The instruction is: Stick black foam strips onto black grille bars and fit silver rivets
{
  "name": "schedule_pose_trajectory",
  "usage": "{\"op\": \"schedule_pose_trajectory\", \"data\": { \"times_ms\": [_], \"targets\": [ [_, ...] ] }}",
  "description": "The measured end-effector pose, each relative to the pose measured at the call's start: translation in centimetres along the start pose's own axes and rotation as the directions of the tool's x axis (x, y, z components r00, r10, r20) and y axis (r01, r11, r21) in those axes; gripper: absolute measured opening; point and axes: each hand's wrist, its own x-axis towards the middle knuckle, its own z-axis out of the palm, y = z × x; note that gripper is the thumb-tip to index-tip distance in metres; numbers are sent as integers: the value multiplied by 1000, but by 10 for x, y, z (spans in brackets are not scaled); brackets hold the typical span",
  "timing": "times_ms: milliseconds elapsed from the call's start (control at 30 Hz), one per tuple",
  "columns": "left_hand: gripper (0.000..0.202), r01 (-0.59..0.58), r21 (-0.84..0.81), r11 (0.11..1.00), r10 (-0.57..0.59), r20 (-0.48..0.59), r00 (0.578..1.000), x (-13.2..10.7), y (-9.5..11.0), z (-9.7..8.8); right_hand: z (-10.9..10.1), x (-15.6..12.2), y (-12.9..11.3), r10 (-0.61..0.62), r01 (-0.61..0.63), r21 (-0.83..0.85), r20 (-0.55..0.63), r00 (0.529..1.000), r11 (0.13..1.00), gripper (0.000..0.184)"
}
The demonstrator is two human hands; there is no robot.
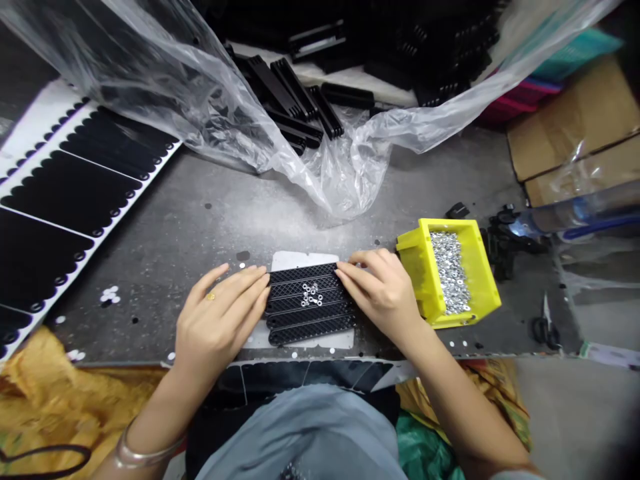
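Note:
Several black textured plastic strips (310,317) lie side by side in front of me, on a white sheet (305,259). A small cluster of shiny metal nuts (312,295) rests on top of them, near the middle. My left hand (215,317) has its fingertips closed on the left end of the uppermost strip. At the other end of that strip, the thumb and fingers of my right hand (385,290) pinch its corner. Fingers partly cover both ends. Just right of my right hand stands a yellow bin (483,273) full of small metal pieces (450,270).
Clear plastic sheeting (345,180) spills over the back, with black plastic parts (295,100) inside. Sheets of black stickers (65,180) lie left. Scissors (546,327), a cardboard box (575,127) and a bottle (565,217) are right. White dots (110,294) litter the table.

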Motion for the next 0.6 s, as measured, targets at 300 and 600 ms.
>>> {"op": "schedule_pose_trajectory", "data": {
  "times_ms": [300, 600],
  "targets": [
    [31, -114, 95, 989, 99, 149, 984, 1, -3, -13, -11, 0, 0, -224, 252, -175, 164, 961, 952, 26],
    [26, -121, -167, 979, 147, 155, 977, 27, 13, 5, -6, 21, -12, -188, 166, 131, 178, 966, 977, 19]
  ]
}}
